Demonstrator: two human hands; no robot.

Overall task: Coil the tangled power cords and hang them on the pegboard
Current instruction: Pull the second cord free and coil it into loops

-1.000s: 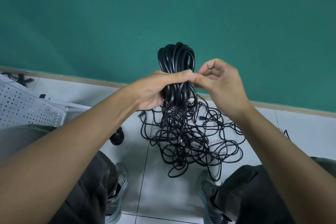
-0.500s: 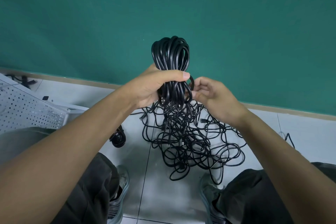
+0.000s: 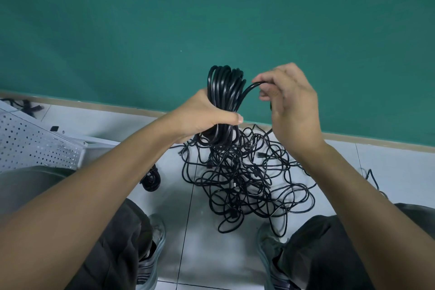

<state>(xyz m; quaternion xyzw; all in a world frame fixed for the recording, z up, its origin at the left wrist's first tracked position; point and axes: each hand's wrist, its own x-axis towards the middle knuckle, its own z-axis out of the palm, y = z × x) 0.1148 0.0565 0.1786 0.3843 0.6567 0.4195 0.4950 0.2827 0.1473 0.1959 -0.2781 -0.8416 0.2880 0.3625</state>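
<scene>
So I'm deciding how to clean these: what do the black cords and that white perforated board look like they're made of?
The coiled cord gripped by the left hand, and the tangled pile on the floor, look like glossy black plastic or rubber jacketing: light streaks run along the strands. The perforated board looks like white-painted sheet metal, matte, with regular punched holes, though plastic can't be ruled out.

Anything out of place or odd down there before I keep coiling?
Mainly the tangled cords heaped loose on the floor tiles between the shoes. A smaller black cord bundle lies apart beside the pegboard, not hung. No visible damage.
</scene>
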